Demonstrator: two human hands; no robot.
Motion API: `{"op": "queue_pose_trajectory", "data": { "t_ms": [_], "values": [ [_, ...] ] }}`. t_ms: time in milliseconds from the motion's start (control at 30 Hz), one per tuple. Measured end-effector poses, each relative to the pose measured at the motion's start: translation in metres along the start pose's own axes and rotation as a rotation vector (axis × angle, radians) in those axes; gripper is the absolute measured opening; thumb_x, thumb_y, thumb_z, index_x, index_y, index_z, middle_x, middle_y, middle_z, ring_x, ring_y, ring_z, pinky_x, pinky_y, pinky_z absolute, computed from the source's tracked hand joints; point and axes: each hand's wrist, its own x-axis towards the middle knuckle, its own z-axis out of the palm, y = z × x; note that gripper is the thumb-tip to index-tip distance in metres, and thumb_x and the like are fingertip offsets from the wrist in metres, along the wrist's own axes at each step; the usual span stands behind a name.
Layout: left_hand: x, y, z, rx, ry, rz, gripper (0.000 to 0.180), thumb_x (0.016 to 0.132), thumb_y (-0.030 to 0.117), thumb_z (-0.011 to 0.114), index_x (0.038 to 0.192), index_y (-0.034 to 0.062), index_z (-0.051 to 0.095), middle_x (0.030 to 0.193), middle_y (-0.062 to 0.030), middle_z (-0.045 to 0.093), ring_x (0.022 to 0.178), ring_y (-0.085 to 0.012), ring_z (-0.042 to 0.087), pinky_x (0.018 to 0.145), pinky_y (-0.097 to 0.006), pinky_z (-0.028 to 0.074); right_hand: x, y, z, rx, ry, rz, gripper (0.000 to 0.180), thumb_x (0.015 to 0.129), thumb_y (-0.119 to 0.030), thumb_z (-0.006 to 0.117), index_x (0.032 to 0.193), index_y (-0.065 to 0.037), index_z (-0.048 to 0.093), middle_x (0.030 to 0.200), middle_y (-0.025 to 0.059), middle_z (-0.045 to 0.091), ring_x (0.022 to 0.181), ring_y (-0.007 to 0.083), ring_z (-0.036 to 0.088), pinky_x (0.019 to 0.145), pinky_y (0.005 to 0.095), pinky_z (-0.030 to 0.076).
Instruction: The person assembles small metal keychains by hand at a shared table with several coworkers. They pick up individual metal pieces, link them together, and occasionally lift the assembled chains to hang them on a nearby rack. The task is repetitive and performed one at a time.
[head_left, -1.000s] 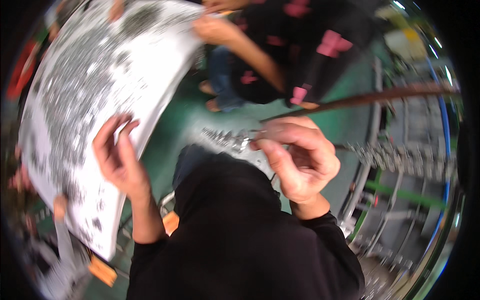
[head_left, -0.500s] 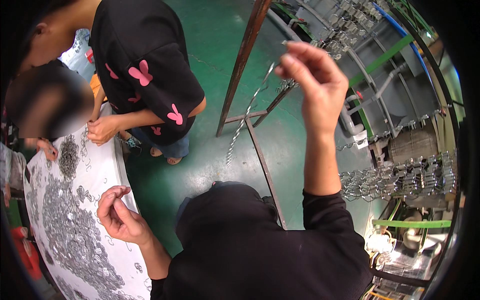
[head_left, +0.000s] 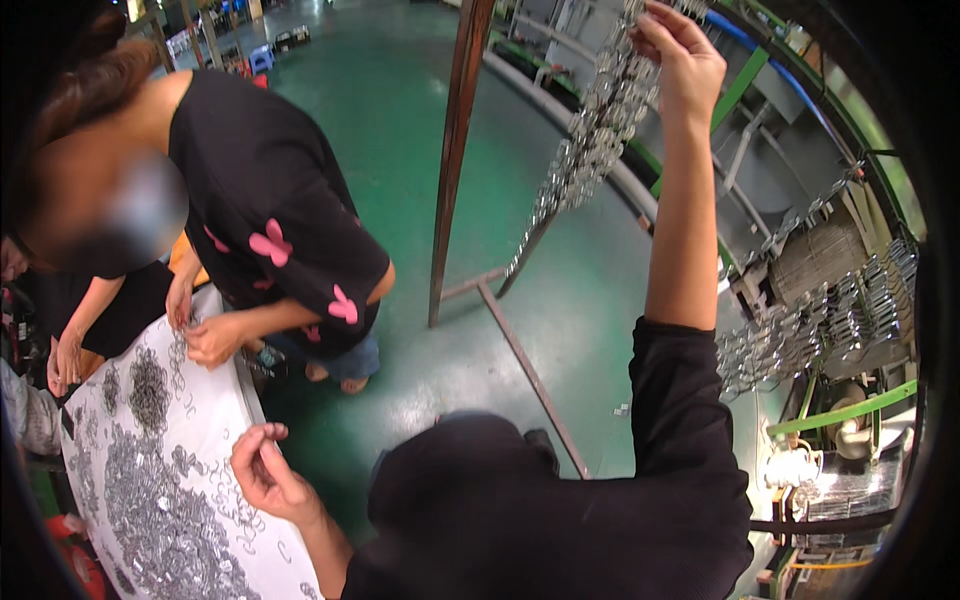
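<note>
My right hand [head_left: 683, 65] is raised at the upper right, thumb and fingers pinched together at the top of the chains of small metal links [head_left: 595, 135] hanging from a rack. The chain in its fingers merges with the hung ones, so its full length cannot be traced. At the lower left, my left hand [head_left: 272, 478] hovers beside the edge of a white-topped table [head_left: 262, 535]. Its fingers are loosely curled, thumb apart from them, with nothing visible inside. Below it on the tabletop lies a heap of small silvery metal pieces [head_left: 165, 520], with loose hooks [head_left: 235, 505] scattered alongside.
A co-worker in a black shirt with pink shapes [head_left: 280, 190] leans over the table's far end, handling small pieces. A brown metal frame [head_left: 460, 150] stands on the green floor [head_left: 400, 120]. More metal parts [head_left: 820, 335] hang beside machinery at the right.
My right hand has moved up, bringing the dangling chain against the hung chains. My left hand remains curled by the table. The whole view has shifted, and the co-worker's head has turned.
</note>
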Motion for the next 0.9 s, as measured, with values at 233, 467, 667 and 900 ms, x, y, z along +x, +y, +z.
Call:
{"op": "queue_pose_trajectory", "data": {
  "t_ms": [233,467,667,900],
  "values": [
    [-0.005,0.003,0.008,0.048,0.035,-0.01,0.016,0.09,-0.006,0.043,0.102,-0.0049,0.053,0.095,-0.0137,0.054,0.081,-0.0188,0.054,0.072,-0.03,0.049,0.087,0.036,-0.006,-0.031,0.079,-0.063,0.02,0.081,-0.001,0.068,0.1,0.004,0.067,0.086,0.011,0.068,0.072,0.0175,0.068,0.066,0.0256,0.057],
    [-0.021,-0.002,0.012,0.129,0.084,-0.044,0.016,0.09,-0.005,0.043,0.103,-0.0048,0.053,0.097,-0.0135,0.055,0.082,-0.0193,0.055,0.072,-0.031,0.049,0.151,0.041,-0.007,-0.133,0.171,-0.136,0.017,0.077,-0.002,0.067,0.09,0.008,0.064,0.075,0.0118,0.065,0.06,0.0172,0.064,0.052,0.0284,0.052],
    [-0.028,-0.002,0.02,0.119,0.115,-0.05,0.016,0.091,-0.005,0.044,0.103,-0.0044,0.054,0.098,-0.0135,0.056,0.083,-0.0191,0.056,0.073,-0.031,0.049,0.178,0.047,-0.004,-0.207,0.189,-0.191,0.014,0.072,0.0,0.07,0.082,0.007,0.063,0.074,0.0124,0.065,0.06,0.0188,0.064,0.05,0.0296,0.052],
    [-0.035,-0.004,0.021,0.106,0.144,-0.076,0.016,0.091,-0.006,0.045,0.104,-0.0049,0.054,0.098,-0.0141,0.057,0.084,-0.0187,0.057,0.075,-0.031,0.049,0.177,0.039,0.0,-0.325,0.076,-0.117,0.018,0.078,-0.001,0.063,0.096,0.002,0.065,0.076,0.0116,0.066,0.064,0.0183,0.066,0.055,0.0263,0.052]
  ]
}}
